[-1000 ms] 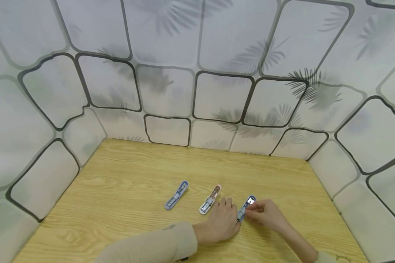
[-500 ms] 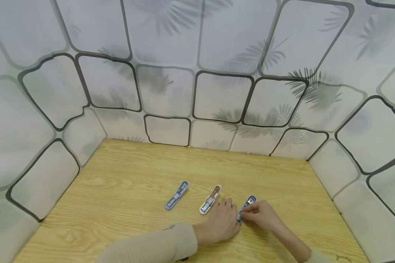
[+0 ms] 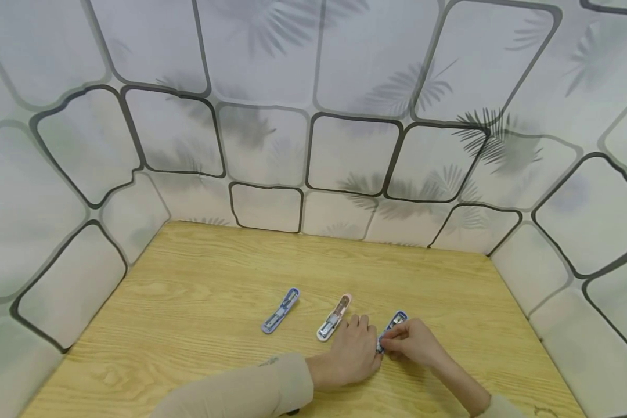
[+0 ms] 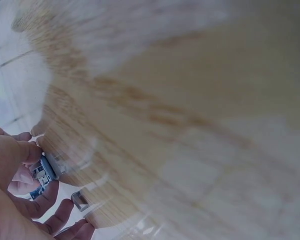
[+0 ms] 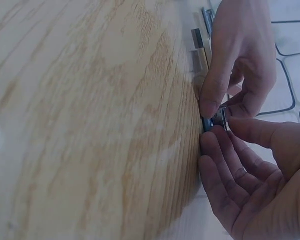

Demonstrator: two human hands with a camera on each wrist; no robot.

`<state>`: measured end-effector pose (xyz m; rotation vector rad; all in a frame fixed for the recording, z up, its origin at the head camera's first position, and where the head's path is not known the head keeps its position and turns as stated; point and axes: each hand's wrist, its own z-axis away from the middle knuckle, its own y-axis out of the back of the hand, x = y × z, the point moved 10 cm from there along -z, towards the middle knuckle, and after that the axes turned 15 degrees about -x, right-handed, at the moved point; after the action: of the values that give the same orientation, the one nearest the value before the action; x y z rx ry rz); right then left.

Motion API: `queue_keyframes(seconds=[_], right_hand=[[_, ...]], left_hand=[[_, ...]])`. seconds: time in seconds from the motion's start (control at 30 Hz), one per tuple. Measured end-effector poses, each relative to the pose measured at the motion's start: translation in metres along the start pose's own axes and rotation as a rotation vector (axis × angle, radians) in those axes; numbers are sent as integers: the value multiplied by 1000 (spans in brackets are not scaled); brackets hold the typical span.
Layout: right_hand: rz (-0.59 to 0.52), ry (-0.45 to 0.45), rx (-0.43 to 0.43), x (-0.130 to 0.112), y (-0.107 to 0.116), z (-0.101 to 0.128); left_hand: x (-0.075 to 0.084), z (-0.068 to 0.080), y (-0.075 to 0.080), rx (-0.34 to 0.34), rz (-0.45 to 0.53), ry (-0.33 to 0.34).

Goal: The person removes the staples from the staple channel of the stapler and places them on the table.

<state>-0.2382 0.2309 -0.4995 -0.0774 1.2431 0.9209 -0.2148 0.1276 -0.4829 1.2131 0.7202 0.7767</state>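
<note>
A blue stapler (image 3: 399,317), opened out flat with metal parts inside, lies on the table between the two hands. My left hand (image 3: 352,351) holds its near end with the thumb, palm down, fingers reaching forward. On the other side, my right hand (image 3: 415,343) pinches the stapler's metal part between thumb and fingers. The right wrist view shows both hands' fingertips meeting around the stapler (image 5: 219,119). In the left wrist view the stapler (image 4: 43,169) sits among the fingers. What the right fingertips cover is hidden.
A white and pink stapler (image 3: 334,317), also opened out, lies just left of my left hand's fingers. Farther left is another blue opened stapler (image 3: 280,310). Patterned cloth walls (image 3: 266,145) enclose the wooden table (image 3: 198,290) at the back and sides.
My right hand has shifted slightly left and nearer along the stapler, its fingers now over the metal part. The left hand and the other staplers stay in place.
</note>
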Motion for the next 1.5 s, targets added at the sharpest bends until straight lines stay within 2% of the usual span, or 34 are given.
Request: queue_keyframes(seconds=[0.47,0.77,0.93,1.2,1.37,1.5], right_hand=[[-107,1,-63,2,0,3],[-114,-32,-56,7,15,18],[-107,-59,-74,16,19,25],[-173,-42,-154,25,14,24],[-176,-19,-186,29,10,22],[-153,-40,-190,34,9,20]], left_hand=[[0,0,1,-2,10,-1],[0,2,4,30,6,1],[0,1,3,22,13,1],[-1,0,2,2,-1,10],[-1,0,1,0,2,15],[-1,0,2,5,7,15]])
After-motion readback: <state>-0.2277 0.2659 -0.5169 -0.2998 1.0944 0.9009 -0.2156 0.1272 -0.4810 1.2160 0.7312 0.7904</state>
